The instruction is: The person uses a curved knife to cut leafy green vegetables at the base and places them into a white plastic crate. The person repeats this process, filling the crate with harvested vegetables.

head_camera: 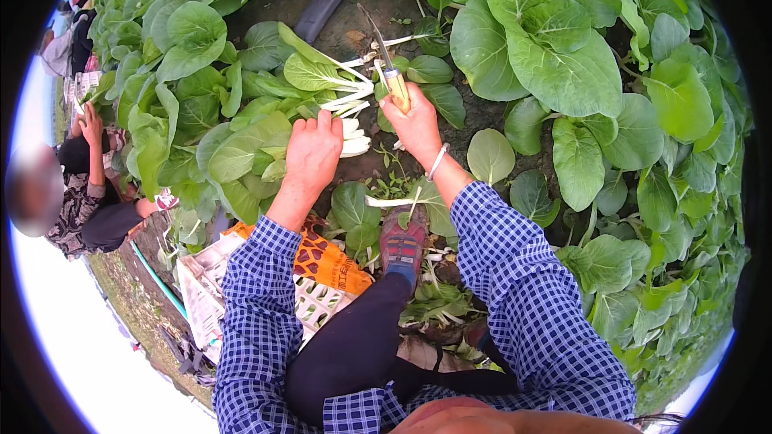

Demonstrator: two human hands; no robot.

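Observation:
My left hand (315, 147) is closed around a bok choy (247, 147), its leaves lying to the left and its cut white base (356, 140) showing past the knuckles. My right hand (415, 119) grips the wooden handle of a curved knife (395, 79), whose narrow blade points up and away from me. Just beyond my left hand lies another leafy green with pale stalks (347, 87), close to the knife. Between and below my hands, a loose leaf with a white stalk (392, 201) rests by my shoe (403, 241).
Rows of leafy greens (561, 48) grow ahead and to the right. A white plastic crate (205, 289) with an orange printed bag (332, 262) stands at my lower left. A dark hose (329, 0) lies on the soil. A co-worker (90, 193) crouches at the far left.

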